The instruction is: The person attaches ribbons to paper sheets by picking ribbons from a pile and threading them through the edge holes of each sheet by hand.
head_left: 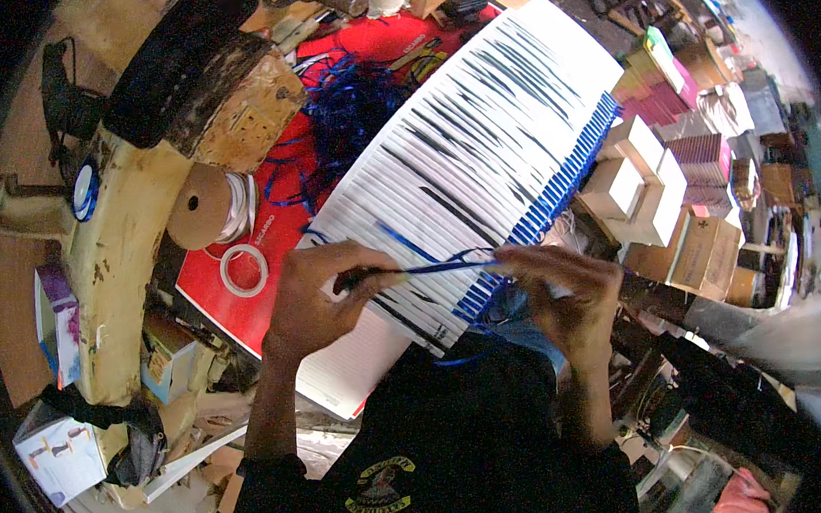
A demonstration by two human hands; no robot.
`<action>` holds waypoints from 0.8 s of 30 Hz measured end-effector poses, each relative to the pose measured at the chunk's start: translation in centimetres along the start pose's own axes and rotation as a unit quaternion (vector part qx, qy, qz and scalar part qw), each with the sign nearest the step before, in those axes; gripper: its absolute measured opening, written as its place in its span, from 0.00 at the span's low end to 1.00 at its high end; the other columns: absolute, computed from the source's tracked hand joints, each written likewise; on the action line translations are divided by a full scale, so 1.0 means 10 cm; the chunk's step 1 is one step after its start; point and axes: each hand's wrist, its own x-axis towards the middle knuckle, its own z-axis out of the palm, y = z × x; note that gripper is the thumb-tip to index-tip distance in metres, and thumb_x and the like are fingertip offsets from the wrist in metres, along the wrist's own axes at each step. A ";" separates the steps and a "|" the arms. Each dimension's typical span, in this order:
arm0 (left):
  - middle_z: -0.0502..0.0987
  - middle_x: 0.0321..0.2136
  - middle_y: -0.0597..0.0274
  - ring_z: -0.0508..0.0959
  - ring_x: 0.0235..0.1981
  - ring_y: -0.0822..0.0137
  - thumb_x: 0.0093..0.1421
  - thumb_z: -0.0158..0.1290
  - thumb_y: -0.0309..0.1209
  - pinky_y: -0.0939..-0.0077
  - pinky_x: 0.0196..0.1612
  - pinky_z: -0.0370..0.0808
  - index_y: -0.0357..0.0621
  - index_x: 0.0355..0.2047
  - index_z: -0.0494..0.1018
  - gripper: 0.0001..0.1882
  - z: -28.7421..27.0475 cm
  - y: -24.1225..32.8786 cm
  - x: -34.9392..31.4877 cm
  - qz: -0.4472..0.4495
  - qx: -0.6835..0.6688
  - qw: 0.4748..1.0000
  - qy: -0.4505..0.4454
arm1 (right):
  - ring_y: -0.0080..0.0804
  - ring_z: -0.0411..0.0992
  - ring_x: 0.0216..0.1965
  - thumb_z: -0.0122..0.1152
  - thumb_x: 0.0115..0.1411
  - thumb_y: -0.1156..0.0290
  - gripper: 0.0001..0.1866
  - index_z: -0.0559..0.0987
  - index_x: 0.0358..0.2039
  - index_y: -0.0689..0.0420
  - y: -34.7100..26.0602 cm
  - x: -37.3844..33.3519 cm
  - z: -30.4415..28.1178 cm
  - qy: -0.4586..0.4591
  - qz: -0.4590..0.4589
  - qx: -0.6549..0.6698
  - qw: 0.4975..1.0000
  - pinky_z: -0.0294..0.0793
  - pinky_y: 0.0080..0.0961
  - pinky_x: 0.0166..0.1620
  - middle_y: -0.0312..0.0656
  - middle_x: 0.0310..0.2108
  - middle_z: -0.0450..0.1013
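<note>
My left hand pinches one end of a narrow blue ribbon. My right hand grips its other end, so the ribbon runs nearly straight between them, with a loose tail rising to the upper left. Under the hands lies a long fanned row of thin white booklets, overlapping like shingles, with dark streaks on many of them. Short blue ribbon pieces line the row's right edge. Part of my right hand's fingers is hidden behind its back.
Red sheets lie left of the booklets, under a tangle of blue ribbon, a white tape ring and a cardboard spool. A worn wooden block stands at upper left. White boxes and stacked books stand at right.
</note>
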 end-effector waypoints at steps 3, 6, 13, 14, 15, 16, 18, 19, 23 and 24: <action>0.83 0.27 0.58 0.79 0.24 0.71 0.60 0.63 0.28 0.74 0.28 0.73 0.41 0.35 0.82 0.05 0.06 -0.14 0.11 0.018 0.028 0.998 0.046 | 0.36 0.83 0.38 0.65 0.56 0.84 0.10 0.84 0.39 0.64 0.33 -0.08 -0.07 0.157 0.040 0.158 0.974 0.84 0.28 0.38 0.47 0.41 0.83; 0.82 0.26 0.57 0.79 0.25 0.73 0.62 0.62 0.29 0.75 0.29 0.72 0.39 0.36 0.82 0.06 0.15 -0.30 0.30 -0.073 0.089 0.976 0.186 | 0.36 0.83 0.36 0.66 0.62 0.78 0.08 0.84 0.40 0.69 0.35 -0.12 -0.34 0.295 0.151 0.130 0.935 0.85 0.29 0.41 0.49 0.38 0.82; 0.83 0.35 0.54 0.81 0.36 0.58 0.61 0.63 0.30 0.65 0.40 0.75 0.40 0.40 0.82 0.09 0.35 -0.46 0.57 -0.038 0.237 0.942 0.233 | 0.22 0.77 0.32 0.68 0.65 0.68 0.13 0.85 0.41 0.66 0.11 -0.44 -0.81 0.398 0.251 -0.017 0.882 0.76 0.18 0.39 0.40 0.32 0.82; 0.82 0.38 0.53 0.79 0.40 0.52 0.60 0.63 0.32 0.62 0.46 0.74 0.41 0.43 0.82 0.12 0.37 -0.30 0.61 0.095 0.353 0.890 0.273 | 0.28 0.79 0.35 0.66 0.64 0.70 0.12 0.85 0.41 0.66 -0.01 -0.50 -0.85 0.392 0.271 -0.032 0.879 0.78 0.25 0.42 0.41 0.33 0.82; 0.82 0.38 0.53 0.79 0.40 0.52 0.60 0.63 0.32 0.62 0.46 0.74 0.41 0.43 0.82 0.12 0.46 -0.17 0.59 0.107 0.341 0.894 0.270 | 0.28 0.79 0.35 0.66 0.64 0.70 0.12 0.85 0.41 0.66 -0.12 -0.54 -0.85 0.404 0.272 -0.042 0.872 0.78 0.25 0.42 0.41 0.33 0.82; 0.82 0.40 0.54 0.79 0.41 0.53 0.57 0.66 0.33 0.63 0.48 0.74 0.43 0.45 0.82 0.16 0.55 -0.08 0.53 0.086 0.249 0.940 0.216 | 0.29 0.80 0.36 0.66 0.63 0.72 0.10 0.85 0.41 0.65 -0.21 -0.58 -0.82 0.376 0.286 -0.019 0.881 0.78 0.25 0.43 0.42 0.33 0.83; 0.83 0.40 0.54 0.80 0.41 0.56 0.53 0.69 0.33 0.64 0.48 0.75 0.41 0.46 0.81 0.20 0.68 0.24 0.44 0.115 0.155 0.973 0.124 | 0.32 0.80 0.37 0.65 0.61 0.77 0.09 0.85 0.41 0.64 -0.19 -0.74 -0.65 0.298 0.222 0.007 0.928 0.78 0.27 0.44 0.44 0.35 0.83; 0.83 0.37 0.53 0.81 0.40 0.57 0.52 0.70 0.33 0.64 0.47 0.75 0.39 0.46 0.81 0.21 0.74 0.46 0.41 0.164 0.152 0.970 0.091 | 0.35 0.81 0.38 0.64 0.59 0.80 0.10 0.85 0.42 0.64 -0.11 -0.82 -0.54 0.245 0.145 0.007 0.959 0.79 0.28 0.44 0.45 0.37 0.83; 0.84 0.30 0.53 0.82 0.29 0.68 0.55 0.71 0.33 0.75 0.32 0.77 0.33 0.44 0.82 0.20 0.99 0.71 0.23 -0.026 -0.316 0.948 -0.038 | 0.36 0.81 0.36 0.66 0.57 0.79 0.12 0.85 0.43 0.62 -0.18 -0.78 -0.19 0.148 0.076 -0.048 0.985 0.80 0.29 0.43 0.46 0.38 0.83; 0.84 0.32 0.52 0.82 0.29 0.69 0.58 0.68 0.30 0.78 0.31 0.77 0.32 0.43 0.82 0.17 1.01 0.71 0.21 -0.120 -0.341 0.931 -0.055 | 0.36 0.82 0.37 0.66 0.57 0.82 0.14 0.85 0.45 0.61 -0.15 -0.80 -0.13 0.121 0.044 -0.077 0.989 0.81 0.29 0.41 0.46 0.39 0.83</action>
